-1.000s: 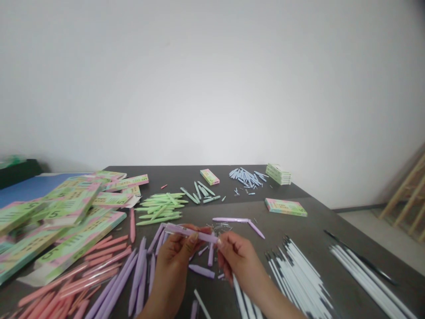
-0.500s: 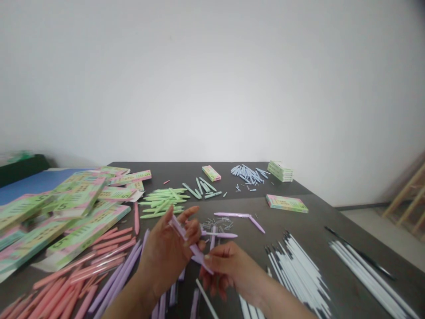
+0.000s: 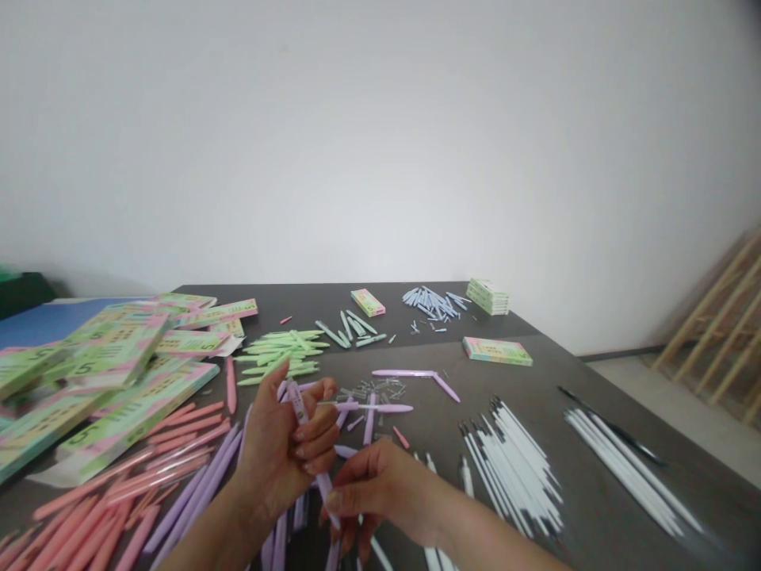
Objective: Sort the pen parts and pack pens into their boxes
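My left hand (image 3: 285, 436) is closed around a purple pen (image 3: 297, 403), which slants down toward my right. At the pen's lower end, the fingertips of my right hand (image 3: 380, 488) pinch it. Just beyond my hands lie purple pen parts (image 3: 395, 408) and a small pile of clear little pieces (image 3: 380, 388). Beneath and left of my wrists are more purple pen barrels (image 3: 205, 484). White refills with dark tips (image 3: 514, 468) lie in a bundle to the right of my right hand.
Flattened and filled pen boxes (image 3: 119, 357) heap up on the left, beside pink pens (image 3: 89, 523). Green pens (image 3: 279, 353), light blue pieces (image 3: 434, 303) and stacked boxes (image 3: 488, 296) sit farther back. More white refills (image 3: 630, 468) lie near the table's right edge.
The pen is now held more steeply, with my left fingers curled further around it. My right hand has shifted slightly left and down. The whole view has turned a little right.
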`<state>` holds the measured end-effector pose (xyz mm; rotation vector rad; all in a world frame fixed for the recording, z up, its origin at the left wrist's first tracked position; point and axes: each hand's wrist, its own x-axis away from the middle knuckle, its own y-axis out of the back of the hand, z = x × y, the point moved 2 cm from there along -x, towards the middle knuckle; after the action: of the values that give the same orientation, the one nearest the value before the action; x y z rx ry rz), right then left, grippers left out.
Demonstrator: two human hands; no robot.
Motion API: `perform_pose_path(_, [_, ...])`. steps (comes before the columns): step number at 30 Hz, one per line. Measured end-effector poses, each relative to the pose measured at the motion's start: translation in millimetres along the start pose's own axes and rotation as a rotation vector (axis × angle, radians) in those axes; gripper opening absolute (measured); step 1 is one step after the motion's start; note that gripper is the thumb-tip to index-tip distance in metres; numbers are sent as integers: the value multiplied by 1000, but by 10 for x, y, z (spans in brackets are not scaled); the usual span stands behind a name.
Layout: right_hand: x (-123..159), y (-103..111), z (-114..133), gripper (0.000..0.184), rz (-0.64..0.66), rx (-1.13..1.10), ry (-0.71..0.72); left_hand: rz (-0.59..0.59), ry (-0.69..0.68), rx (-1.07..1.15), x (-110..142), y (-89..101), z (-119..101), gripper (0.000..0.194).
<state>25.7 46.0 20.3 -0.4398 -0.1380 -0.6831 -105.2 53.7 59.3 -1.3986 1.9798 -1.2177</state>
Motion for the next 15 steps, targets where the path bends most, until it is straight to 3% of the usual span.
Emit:
perform_pose_path(4, [4,-13,-10,30,0,0,2,-12,-18,9,8,1,6,20])
perform_pose_path(10, [-10,-26,-42,31,19,0,-3,37,43,1,15,-26,34,41])
perform_pose_path(15, [-28,-13,-51,32,33,28,5,21,-2,-17,15,-19,26,40])
